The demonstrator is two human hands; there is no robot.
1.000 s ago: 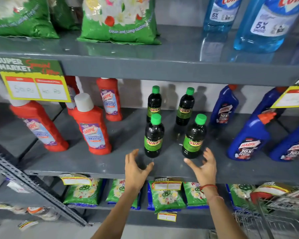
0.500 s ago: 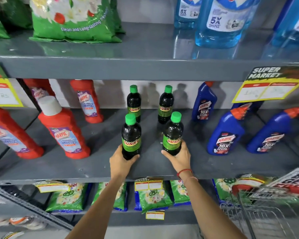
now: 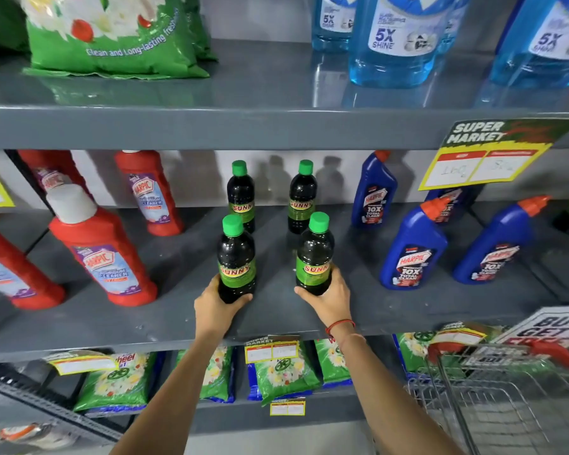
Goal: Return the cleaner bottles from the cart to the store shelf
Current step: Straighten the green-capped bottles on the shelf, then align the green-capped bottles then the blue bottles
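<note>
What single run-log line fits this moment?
left hand: grips front-left Sunny bottle | right hand: grips front-right Sunny bottle | both on shelf

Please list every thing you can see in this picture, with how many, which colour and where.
Sunny bottles: four, dark with green caps, middle shelf centre.
Red Harpic bottles: at least four, middle shelf left.
Blue Harpic bottles: at least four, orange caps, middle shelf right.
Blue liquid bottles: several, top shelf right.
Green bags: top shelf left and bottom shelf.
Price cards: yellow, on shelf edges.
Cart: one, wire, lower right.
Left hand: grips front left Sunny bottle.
Right hand: grips front right Sunny bottle.
</note>
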